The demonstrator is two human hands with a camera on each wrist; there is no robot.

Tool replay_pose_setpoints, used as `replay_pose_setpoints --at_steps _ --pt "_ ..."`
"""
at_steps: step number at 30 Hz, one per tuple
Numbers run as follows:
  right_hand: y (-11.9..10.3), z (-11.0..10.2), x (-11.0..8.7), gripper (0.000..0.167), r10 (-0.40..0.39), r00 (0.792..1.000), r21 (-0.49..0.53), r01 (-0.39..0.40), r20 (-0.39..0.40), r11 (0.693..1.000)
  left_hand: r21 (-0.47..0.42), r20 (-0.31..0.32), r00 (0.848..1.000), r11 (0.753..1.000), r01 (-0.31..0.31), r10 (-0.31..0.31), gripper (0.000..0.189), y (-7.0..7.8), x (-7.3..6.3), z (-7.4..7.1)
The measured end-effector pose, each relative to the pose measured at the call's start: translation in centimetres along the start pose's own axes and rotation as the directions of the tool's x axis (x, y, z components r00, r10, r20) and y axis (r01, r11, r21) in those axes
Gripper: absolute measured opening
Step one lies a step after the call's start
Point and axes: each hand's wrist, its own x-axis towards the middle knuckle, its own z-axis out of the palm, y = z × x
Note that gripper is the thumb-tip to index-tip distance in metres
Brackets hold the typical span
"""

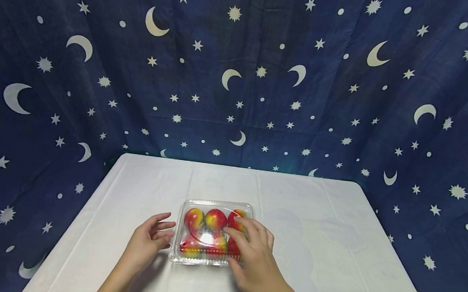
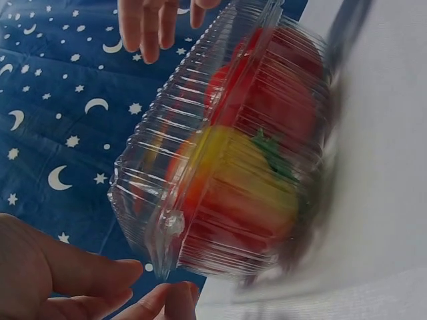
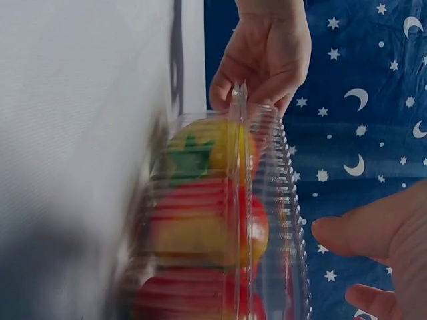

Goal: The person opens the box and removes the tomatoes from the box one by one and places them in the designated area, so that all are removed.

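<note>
A clear plastic clamshell box [image 1: 218,203] lies closed on the white table. Inside it, several red-and-yellow fruits [image 1: 216,219] sit in rows, and green leaves show on some of them in the wrist views. My left hand [image 1: 143,245] is beside the box's left edge, fingers loosely bent and fingertips close to its corner. Over the right part of the lid hovers my right hand [image 1: 255,257], its fingers spread and gently bent. In the right wrist view, the right thumb [image 3: 347,233] stands apart from the ridged lid edge. Neither hand grips the box.
The white tablecloth [image 1: 317,235] stretches around the box, with faint creases. Behind and on both sides hangs a dark blue curtain [image 1: 205,93] printed with moons and stars. The table's back edge [image 1: 236,167] meets this curtain.
</note>
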Motion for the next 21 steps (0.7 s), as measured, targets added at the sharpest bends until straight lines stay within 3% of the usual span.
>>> replay_pose_setpoints --at_steps 11,21 --pt "-1.3 0.8 0.9 0.072 -0.009 0.999 0.011 0.008 0.03 1.0 -0.043 0.062 0.997 0.997 0.057 -0.054 0.073 -0.5 0.1 0.1" --pt "-2.6 1.9 1.4 0.071 -0.063 0.996 -0.017 0.064 0.068 0.998 -0.063 0.13 0.988 0.994 0.089 -0.08 0.077 -0.3 -0.1 -0.4"
